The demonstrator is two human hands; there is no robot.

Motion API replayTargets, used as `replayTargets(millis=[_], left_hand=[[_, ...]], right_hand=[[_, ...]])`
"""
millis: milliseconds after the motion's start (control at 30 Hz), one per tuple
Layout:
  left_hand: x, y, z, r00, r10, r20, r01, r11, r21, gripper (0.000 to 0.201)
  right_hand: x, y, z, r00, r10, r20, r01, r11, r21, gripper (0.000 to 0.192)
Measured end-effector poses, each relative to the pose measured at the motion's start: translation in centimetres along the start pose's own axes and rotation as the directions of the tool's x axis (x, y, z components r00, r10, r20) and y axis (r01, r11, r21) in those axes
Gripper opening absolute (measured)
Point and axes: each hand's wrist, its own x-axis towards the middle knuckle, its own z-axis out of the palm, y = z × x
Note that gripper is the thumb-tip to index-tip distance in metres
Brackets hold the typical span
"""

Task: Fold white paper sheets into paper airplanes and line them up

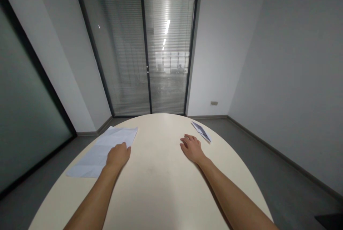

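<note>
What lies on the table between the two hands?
Nothing: in the head view only bare tabletop separates the left hand, resting on the unfolded paper sheet, from the right hand, flat beside the folded paper.

Landmark: cream oval table (160, 187). Centre strip between left hand (118, 155) and right hand (191, 148) bare, open passage to far edge. Large creased white paper sheet (103, 151) covers left far part, under left hand. Small folded grey-white paper (201, 131) lies near right far edge, just beyond right hand. Near part taken by both forearms.
</note>
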Motion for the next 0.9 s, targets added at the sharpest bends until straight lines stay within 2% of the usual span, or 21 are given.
replayTargets(millis=[133,533,900], left_hand=[[-0.1,-0.1,-0.2,0.999,0.033,-0.006,-0.033,0.999,0.025,0.048],[-1.3,0.8,-0.4,0.992,0.119,-0.047,-0.114,0.989,0.097,0.037],[-1.9,0.5,-0.6,0.995,-0.009,-0.104,0.015,0.999,0.053,0.038]], right_hand=[[-0.1,0.1,-0.1,1.000,-0.007,-0.004,0.007,1.000,-0.005,0.035],[-0.5,0.2,0.3,1.000,-0.016,-0.014,0.016,1.000,0.024,0.035],[-0.8,-0.4,0.2,1.000,-0.006,-0.001,0.006,0.999,0.034,0.036]])
